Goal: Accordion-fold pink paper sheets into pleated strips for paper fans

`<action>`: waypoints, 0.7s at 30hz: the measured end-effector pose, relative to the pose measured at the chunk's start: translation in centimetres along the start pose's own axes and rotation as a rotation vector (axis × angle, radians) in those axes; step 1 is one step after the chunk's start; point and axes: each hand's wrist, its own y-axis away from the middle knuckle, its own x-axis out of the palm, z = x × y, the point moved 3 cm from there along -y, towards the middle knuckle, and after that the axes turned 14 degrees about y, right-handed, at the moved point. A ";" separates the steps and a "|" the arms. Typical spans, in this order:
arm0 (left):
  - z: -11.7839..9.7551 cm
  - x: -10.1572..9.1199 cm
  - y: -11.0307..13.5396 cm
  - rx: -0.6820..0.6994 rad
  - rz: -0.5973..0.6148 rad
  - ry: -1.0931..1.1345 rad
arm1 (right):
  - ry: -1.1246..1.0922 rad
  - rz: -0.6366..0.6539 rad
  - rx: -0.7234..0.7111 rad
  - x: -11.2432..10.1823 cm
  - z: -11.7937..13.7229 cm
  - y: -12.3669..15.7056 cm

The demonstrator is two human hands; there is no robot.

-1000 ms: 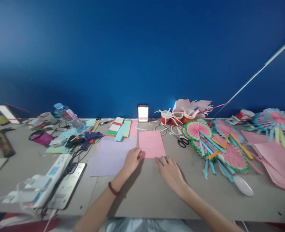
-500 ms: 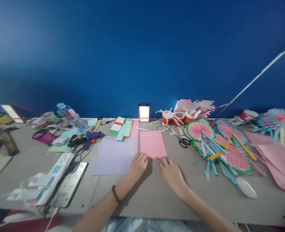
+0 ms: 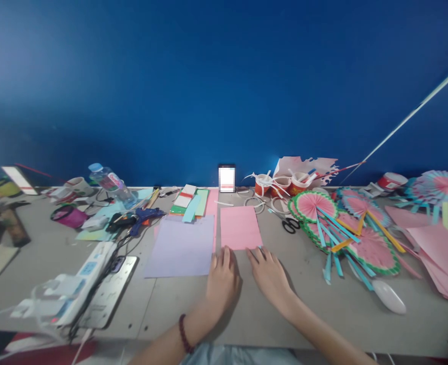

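A pink sheet of paper (image 3: 240, 227) lies flat on the table in front of me, its near edge towards my hands. My left hand (image 3: 224, 279) rests palm down by the sheet's lower left corner, fingers stretched forward. On the other side, my right hand (image 3: 270, 271) lies flat, with its fingertips at the lower right corner of the pink paper. Neither hand grips anything. A larger lavender sheet (image 3: 182, 246) is just left of my left hand and partly covers another pink sheet.
Left are a power strip (image 3: 89, 279), a phone (image 3: 112, 291), a blue glue gun (image 3: 144, 218) and a bottle (image 3: 112, 183). Right are black-handled scissors (image 3: 291, 225), paper fans (image 3: 372, 246) and a white spoon-like piece (image 3: 389, 296). A lit screen (image 3: 227, 179) stands by the wall.
My left hand has slid back from the pink paper's edge and turned so its fingers point forward. My right hand has barely moved, and the sheet stays in place.
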 end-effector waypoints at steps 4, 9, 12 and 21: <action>-0.2 0.1 0.3 -0.084 -0.014 0.008 | 0.011 0.002 0.014 0.0 0.0 0.0; 0.1 0.0 0.3 -0.126 0.013 0.051 | 0.007 -0.017 0.015 0.4 0.2 0.1; 0.3 -0.3 0.3 -0.147 0.043 0.065 | 0.005 -0.037 0.026 0.6 0.3 0.2; 0.7 -0.5 0.4 -0.101 0.052 0.074 | -0.028 -0.012 0.038 0.4 0.3 0.2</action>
